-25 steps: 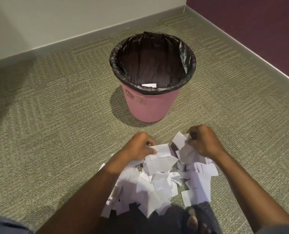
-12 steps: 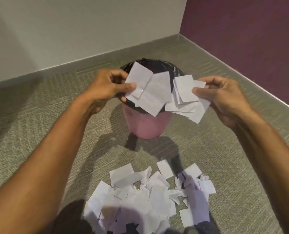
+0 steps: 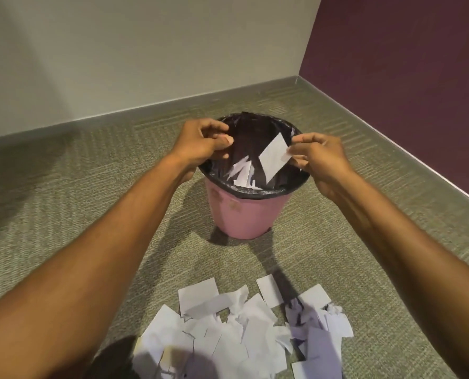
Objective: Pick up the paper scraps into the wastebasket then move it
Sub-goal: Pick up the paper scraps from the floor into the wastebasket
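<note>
A pink wastebasket [image 3: 248,214] lined with a black bag stands on the carpet ahead of me. Both hands hover over its rim. My left hand [image 3: 203,143] is at the left edge, fingers curled, with no paper visible in it. My right hand [image 3: 319,157] is at the right edge, and a white paper scrap [image 3: 273,157] sits at its fingertips, tilted over the opening. Other scraps [image 3: 241,172] are inside the basket, some blurred as they fall. A pile of white paper scraps [image 3: 244,332] lies on the floor near me.
The basket stands near a room corner: a pale wall with grey baseboard [image 3: 145,110] behind, a dark purple wall [image 3: 405,64] to the right. Olive carpet [image 3: 63,201] spreads to the left and around the basket.
Both hands lifted handfuls of scraps from the pile up over the basket. Most of those scraps have dropped into it; one remains at my right fingertips.
</note>
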Demonstrator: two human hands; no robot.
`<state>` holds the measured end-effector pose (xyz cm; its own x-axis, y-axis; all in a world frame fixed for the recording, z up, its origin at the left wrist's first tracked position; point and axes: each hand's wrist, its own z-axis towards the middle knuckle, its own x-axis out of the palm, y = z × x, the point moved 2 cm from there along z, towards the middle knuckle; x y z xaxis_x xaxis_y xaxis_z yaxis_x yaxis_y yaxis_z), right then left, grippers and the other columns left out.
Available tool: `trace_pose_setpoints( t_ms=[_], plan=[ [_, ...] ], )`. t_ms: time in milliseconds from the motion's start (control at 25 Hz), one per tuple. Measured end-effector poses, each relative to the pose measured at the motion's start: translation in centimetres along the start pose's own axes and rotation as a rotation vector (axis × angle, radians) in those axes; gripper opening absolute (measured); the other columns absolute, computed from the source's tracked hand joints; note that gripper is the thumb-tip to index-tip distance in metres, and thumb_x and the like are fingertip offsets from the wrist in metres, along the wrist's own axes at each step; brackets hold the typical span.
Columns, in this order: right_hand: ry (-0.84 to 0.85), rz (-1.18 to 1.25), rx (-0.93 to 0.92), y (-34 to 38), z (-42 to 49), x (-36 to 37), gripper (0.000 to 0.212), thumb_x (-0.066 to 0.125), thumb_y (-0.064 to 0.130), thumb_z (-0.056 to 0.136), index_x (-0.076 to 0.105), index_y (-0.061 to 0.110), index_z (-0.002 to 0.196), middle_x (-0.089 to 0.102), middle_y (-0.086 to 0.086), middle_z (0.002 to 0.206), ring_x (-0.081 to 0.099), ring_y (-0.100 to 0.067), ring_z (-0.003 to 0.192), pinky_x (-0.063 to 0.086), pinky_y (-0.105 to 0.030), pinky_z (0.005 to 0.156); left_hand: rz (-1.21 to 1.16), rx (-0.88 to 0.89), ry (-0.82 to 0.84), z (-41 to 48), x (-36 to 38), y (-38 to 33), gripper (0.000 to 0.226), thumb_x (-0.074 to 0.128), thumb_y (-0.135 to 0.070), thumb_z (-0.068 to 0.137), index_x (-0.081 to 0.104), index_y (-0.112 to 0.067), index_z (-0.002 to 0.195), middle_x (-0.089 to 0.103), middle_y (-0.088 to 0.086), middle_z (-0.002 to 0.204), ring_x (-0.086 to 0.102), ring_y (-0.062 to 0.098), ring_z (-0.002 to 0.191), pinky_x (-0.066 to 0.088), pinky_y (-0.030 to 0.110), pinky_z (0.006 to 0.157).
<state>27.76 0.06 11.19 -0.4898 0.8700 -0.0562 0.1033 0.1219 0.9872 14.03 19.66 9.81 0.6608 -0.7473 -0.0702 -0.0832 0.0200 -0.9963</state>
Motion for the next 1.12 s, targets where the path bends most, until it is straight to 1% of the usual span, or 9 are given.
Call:
trace_pose_setpoints(
  t_ms=[120, 200, 400, 520, 600, 760, 960, 1040, 1120],
  plan=[
    [0.028, 0.035, -0.032, -0.6, -0.8, 0.0, 0.019, 0.061, -0.016, 0.082, 0.065, -0.004, 0.096, 0.065, -0.016, 0.091, 0.073, -0.029, 0.091, 0.061, -0.032, 0.082, 0.001, 0.017, 0.043, -1.3, 0.8, 0.4, 0.017, 0.069, 0.000, 0.085, 0.073, -0.011, 0.097, 0.070, 0.014, 0.098, 0.069, 0.021, 0.089, 0.061, 0.031, 0.065],
    [0.032, 0.035, -0.056, -0.9, -1.4, -0.2, 0.018, 0.058, -0.017, 0.083, 0.065, -0.004, 0.094, 0.064, -0.016, 0.090, 0.073, -0.028, 0.092, 0.060, -0.031, 0.082, -0.024, 0.029, 0.062, -2.7, 1.2, 0.8, 0.010, 0.069, -0.006, 0.087, 0.075, -0.014, 0.087, 0.071, 0.009, 0.087, 0.069, 0.017, 0.079, 0.058, 0.028, 0.059],
    [0.205, -0.102, -0.121, -3.3, -4.8, -2.3, 0.013, 0.065, -0.005, 0.084, 0.070, 0.007, 0.085, 0.070, -0.011, 0.076, 0.069, -0.019, 0.065, 0.058, -0.028, 0.057, -0.011, -0.108, 0.337, -7.7, 1.4, 4.6, 0.020, 0.072, -0.026, 0.086, 0.073, -0.007, 0.079, 0.070, 0.007, 0.070, 0.061, 0.015, 0.056, 0.053, 0.027, 0.050],
    [0.428, -0.473, -0.033, -9.9, -8.2, -2.8, 0.009, 0.066, 0.002, 0.086, 0.069, 0.010, 0.088, 0.070, -0.008, 0.086, 0.067, -0.016, 0.075, 0.058, -0.028, 0.066, 0.379, -0.228, 0.469, -11.7, 1.1, 10.6, 0.012, 0.073, -0.019, 0.083, 0.071, -0.008, 0.087, 0.073, 0.006, 0.084, 0.067, 0.016, 0.074, 0.059, 0.035, 0.072],
    [0.584, -0.776, 0.058, -15.4, -10.5, -2.6, 0.011, 0.070, 0.007, 0.085, 0.068, 0.009, 0.096, 0.067, -0.005, 0.098, 0.063, -0.015, 0.084, 0.056, -0.031, 0.078, 0.694, -0.281, 0.535, -14.7, 1.1, 14.9, 0.024, 0.075, -0.018, 0.080, 0.068, -0.011, 0.102, 0.067, 0.011, 0.105, 0.064, 0.021, 0.096, 0.054, 0.041, 0.089],
    [0.820, -1.165, 0.215, -23.1, -13.9, -2.0, 0.066, 0.078, 0.037, 0.080, 0.049, 0.016, 0.135, 0.052, -0.003, 0.129, 0.054, -0.022, 0.114, 0.044, -0.030, 0.091, 1.194, -0.263, 0.662, -19.2, 1.7, 20.6, 0.078, 0.074, -0.046, 0.073, 0.042, -0.024, 0.140, 0.043, 0.008, 0.135, 0.044, 0.030, 0.126, 0.043, 0.043, 0.099],
    [0.951, -1.369, 0.179, -26.8, -17.0, -1.2, 0.117, 0.073, 0.067, 0.069, 0.005, 0.029, 0.156, 0.011, -0.012, 0.164, 0.020, -0.035, 0.148, 0.028, -0.048, 0.116, 1.191, -0.376, 0.689, -21.0, 1.7, 23.2, 0.103, 0.077, -0.052, 0.067, 0.020, -0.028, 0.149, 0.024, 0.012, 0.152, 0.030, 0.035, 0.138, 0.041, 0.052, 0.103],
    [0.945, -1.453, 0.104, -27.7, -18.2, -0.7, 0.115, 0.073, 0.061, 0.072, 0.001, 0.028, 0.156, 0.007, -0.017, 0.163, 0.016, -0.040, 0.148, 0.026, -0.053, 0.117, 1.207, -0.389, 0.743, -21.8, 2.0, 23.7, 0.107, 0.080, -0.052, 0.063, 0.020, -0.027, 0.149, 0.021, 0.013, 0.153, 0.026, 0.035, 0.140, 0.040, 0.054, 0.103],
    [0.853, -1.492, -0.031, -28.2, -19.1, -0.3, 0.096, 0.073, 0.045, 0.080, 0.014, 0.023, 0.153, 0.023, -0.019, 0.156, 0.031, -0.041, 0.140, 0.038, -0.051, 0.110, 1.233, -0.398, 0.779, -22.7, 2.5, 24.2, 0.108, 0.082, -0.045, 0.063, 0.019, -0.029, 0.149, 0.016, 0.013, 0.154, 0.020, 0.036, 0.141, 0.039, 0.054, 0.103]
  ],
)
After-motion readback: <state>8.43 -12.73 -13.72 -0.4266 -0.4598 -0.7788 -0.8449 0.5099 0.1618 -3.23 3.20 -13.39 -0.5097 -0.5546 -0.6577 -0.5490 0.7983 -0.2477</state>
